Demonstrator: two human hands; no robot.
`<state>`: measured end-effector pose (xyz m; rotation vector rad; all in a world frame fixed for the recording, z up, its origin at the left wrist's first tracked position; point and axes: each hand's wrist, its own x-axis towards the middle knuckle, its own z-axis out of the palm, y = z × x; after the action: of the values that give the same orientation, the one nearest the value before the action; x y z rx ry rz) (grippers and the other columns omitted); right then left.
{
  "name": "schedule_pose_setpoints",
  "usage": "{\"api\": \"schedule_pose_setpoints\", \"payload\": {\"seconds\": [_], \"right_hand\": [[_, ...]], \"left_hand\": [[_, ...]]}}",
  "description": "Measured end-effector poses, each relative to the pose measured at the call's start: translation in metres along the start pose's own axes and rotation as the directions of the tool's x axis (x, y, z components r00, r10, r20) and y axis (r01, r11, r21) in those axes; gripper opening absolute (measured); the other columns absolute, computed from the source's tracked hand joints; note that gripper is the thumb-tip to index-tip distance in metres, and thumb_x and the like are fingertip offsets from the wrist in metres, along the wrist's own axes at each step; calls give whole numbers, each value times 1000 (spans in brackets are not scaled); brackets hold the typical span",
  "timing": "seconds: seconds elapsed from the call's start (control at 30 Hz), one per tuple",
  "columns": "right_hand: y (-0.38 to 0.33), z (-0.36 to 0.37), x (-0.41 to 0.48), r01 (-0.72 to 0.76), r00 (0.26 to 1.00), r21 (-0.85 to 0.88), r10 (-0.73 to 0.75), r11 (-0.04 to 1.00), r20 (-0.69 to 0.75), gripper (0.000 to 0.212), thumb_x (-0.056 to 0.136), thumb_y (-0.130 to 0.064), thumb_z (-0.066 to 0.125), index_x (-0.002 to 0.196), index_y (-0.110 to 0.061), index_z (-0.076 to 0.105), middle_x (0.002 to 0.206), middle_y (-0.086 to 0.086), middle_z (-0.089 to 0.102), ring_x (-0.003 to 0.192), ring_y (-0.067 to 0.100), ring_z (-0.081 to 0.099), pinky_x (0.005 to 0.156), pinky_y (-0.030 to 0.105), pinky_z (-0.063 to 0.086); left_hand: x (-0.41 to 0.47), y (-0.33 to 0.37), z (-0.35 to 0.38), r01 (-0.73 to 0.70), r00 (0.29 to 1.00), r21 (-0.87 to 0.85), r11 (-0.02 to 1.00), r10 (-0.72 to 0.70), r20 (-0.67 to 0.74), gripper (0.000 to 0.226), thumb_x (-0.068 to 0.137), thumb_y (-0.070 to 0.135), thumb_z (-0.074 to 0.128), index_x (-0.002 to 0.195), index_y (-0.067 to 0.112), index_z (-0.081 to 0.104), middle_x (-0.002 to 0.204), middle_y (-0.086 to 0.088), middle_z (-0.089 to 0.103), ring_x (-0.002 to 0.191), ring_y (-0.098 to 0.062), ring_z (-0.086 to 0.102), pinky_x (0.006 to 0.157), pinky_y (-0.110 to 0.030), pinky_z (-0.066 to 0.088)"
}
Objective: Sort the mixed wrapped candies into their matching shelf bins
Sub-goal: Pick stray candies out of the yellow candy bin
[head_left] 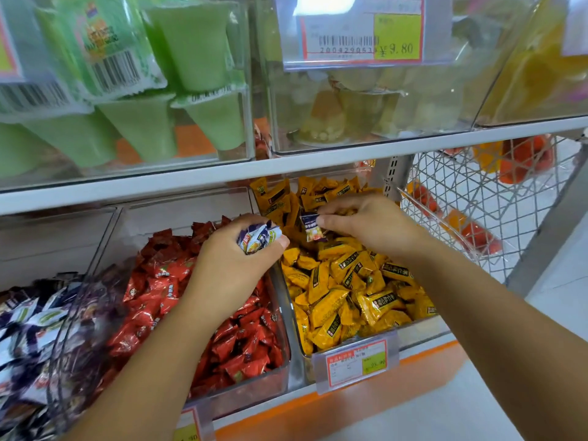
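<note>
Left hand [229, 268] hovered over the divider between the red and yellow bins. Grip was curled round a bunch of small navy-and-white wrapped candies [259, 237], wrapper ends sticking out the top of the fist.

Right hand [372, 224] sat above the back of the clear plastic bin of yellow candies [423, 329]. Grip pinched a single navy-and-white wrapped candy [311, 229] between thumb and fingertips, the candy hanging clear just above the yellow-wrapped candies [346, 281]. The two hands were near each other but apart.

Layout on the lower shelf, left to right:
- clear curved-front bin [63, 361] holding navy-and-white wrapped candies [25, 316], same wrapper look as the ones in hand
- clear middle bin [248, 389] full of red-wrapped candies [152, 288]
- the yellow bin, with a red-bordered white price tag [356, 361] in a clear holder on its front

Above, the white shelf board [191, 183] carried clear boxes. The left one held green jelly cups [191, 52]. The middle one held pale fruit cups and had a price label [362, 30] reading 9.80.

A silver wire basket [477, 192] stood to the right of the shelf; its red and orange contents were too blurred to identify.
</note>
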<state>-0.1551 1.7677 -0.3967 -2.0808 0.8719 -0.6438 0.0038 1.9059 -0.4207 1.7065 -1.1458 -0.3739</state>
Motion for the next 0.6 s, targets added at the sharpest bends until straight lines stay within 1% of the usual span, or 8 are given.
{"api": "schedule_pose_setpoints", "payload": {"seconds": [0.1,0.27,0.37,0.4,0.43,0.5,0.53,0.6], "right_hand": [[-11,1,-5,55,998,46,-56,997,28,10,85,-29,71,80,-38,69,80,-25,66,73,-17,58,66,0,40],[-21,22,-8,101,990,242,-121,965,72,7,86,-17,69,91,-19,75,86,-6,74,79,-2,65,73,8,47],[-23,19,-6,93,982,260,-131,961,135,12,88,-15,67,95,-22,74,90,-10,74,85,-5,65,76,4,44],[-22,15,-3,115,983,174,-138,978,125,15,91,-17,64,98,-26,73,92,-12,74,88,-7,64,76,2,42],[-19,10,2,142,986,22,-143,990,82,17,93,-21,61,103,-29,71,95,-14,73,92,-6,62,78,3,42],[-9,3,12,164,985,-279,-173,946,-5,21,96,-25,56,111,-32,68,108,-12,69,101,4,61,88,17,46],[-3,3,15,165,985,-379,-170,911,20,24,97,-26,53,116,-32,66,115,-9,66,105,9,60,91,25,47],[11,13,16,190,978,-552,-110,812,175,31,98,-31,50,128,-34,57,133,-6,56,122,17,50,102,37,41]], "left_hand": [[2,6,3,-40,999,-21,999,40,0,17,80,34,75,93,26,67,80,10,68,71,3,61,60,-7,43],[4,8,2,-41,999,-126,991,40,-9,29,73,27,81,99,27,67,85,11,70,74,1,64,63,-8,46],[3,8,0,-34,999,-117,992,39,36,23,76,25,79,97,27,71,86,12,73,76,3,65,65,-6,45],[3,7,-1,-31,999,-100,995,34,33,18,78,25,77,95,26,72,85,13,73,76,3,65,64,-5,44],[2,8,-2,-24,1000,-89,996,25,11,14,79,25,77,92,25,72,83,14,72,75,4,65,63,-3,42],[3,7,-4,-9,999,-79,997,5,-46,7,82,23,74,87,24,70,72,19,69,66,7,62,56,-2,39],[4,7,-5,-3,998,-78,997,-2,-56,5,84,23,73,83,24,67,61,21,65,56,7,58,50,-4,37],[3,7,-7,8,999,-76,997,-11,-49,11,86,23,70,79,24,62,46,22,54,41,6,48,41,-7,32]]}}
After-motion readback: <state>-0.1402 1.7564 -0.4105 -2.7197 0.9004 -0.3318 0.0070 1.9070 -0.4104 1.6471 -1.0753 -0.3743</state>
